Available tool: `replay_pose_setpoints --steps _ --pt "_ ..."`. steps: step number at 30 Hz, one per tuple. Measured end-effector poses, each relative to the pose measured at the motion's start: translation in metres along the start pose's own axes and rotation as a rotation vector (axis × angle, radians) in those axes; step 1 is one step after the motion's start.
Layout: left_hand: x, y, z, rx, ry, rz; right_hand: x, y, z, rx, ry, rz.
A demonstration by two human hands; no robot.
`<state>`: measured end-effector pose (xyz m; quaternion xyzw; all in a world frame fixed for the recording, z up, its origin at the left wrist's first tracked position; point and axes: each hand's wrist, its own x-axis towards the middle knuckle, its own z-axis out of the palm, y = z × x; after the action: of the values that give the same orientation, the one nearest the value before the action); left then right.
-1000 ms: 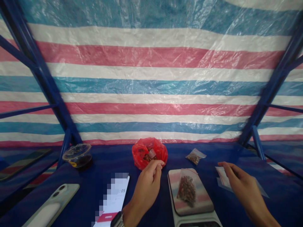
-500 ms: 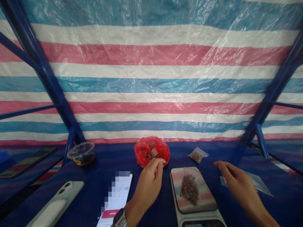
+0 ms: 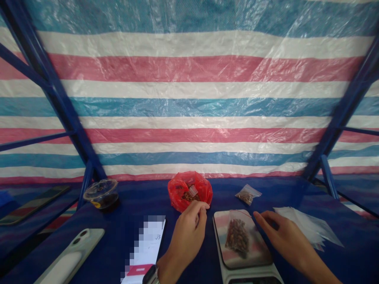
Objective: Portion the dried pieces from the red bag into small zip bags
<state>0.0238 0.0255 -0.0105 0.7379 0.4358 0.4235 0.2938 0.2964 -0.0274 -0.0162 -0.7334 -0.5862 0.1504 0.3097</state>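
Observation:
My left hand (image 3: 189, 228) hovers just in front of a red plastic bag (image 3: 189, 190) of brown bits, with thumb and fingertips pinched together; what they hold is too small to make out. My right hand (image 3: 280, 232) reaches left with its fingers stretched out, its fingertips at the right edge of a small scale (image 3: 245, 260). On the scale's plate lies a clear zip bag (image 3: 237, 234) holding brown pieces. A stack of empty clear bags (image 3: 310, 228) lies to the right of my right hand.
A second small filled zip bag (image 3: 248, 195) lies behind the scale. A lidded clear cup (image 3: 100, 194) of dark liquid stands at the left. Two phones (image 3: 69, 258) (image 3: 146, 248) lie near the front. Blue frame posts (image 3: 325, 177) and a striped tarp (image 3: 189, 98) close off the back.
My right hand has moved left from the stack of empty bags to the scale's right edge. My left hand stays pinched near the red bag.

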Motion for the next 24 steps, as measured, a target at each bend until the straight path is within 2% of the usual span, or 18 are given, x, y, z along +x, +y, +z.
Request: replay_pose_setpoints --steps 5,10,13,15,18,22,24 --pt "-0.005 0.009 0.01 0.025 -0.03 -0.008 -0.003 -0.011 0.007 -0.024 -0.056 0.077" --pt "-0.013 0.018 0.024 0.008 -0.067 -0.037 -0.001 -0.024 0.016 0.139 0.04 -0.036" --pt "-0.016 0.02 0.033 -0.119 -0.026 -0.148 0.004 -0.045 0.018 0.261 0.036 -0.14" --pt "-0.013 0.018 0.037 -0.259 -0.008 -0.246 0.013 -0.065 0.019 0.296 0.012 -0.248" --pt "-0.004 0.01 0.039 -0.495 0.065 -0.32 0.038 -0.097 0.026 0.259 -0.056 -0.369" --pt "0.009 -0.003 0.035 -0.712 0.13 -0.496 0.078 -0.135 0.044 0.013 -0.18 -0.423" --pt "0.012 -0.007 0.032 -0.754 0.13 -0.531 0.091 -0.147 0.054 -0.047 -0.22 -0.444"
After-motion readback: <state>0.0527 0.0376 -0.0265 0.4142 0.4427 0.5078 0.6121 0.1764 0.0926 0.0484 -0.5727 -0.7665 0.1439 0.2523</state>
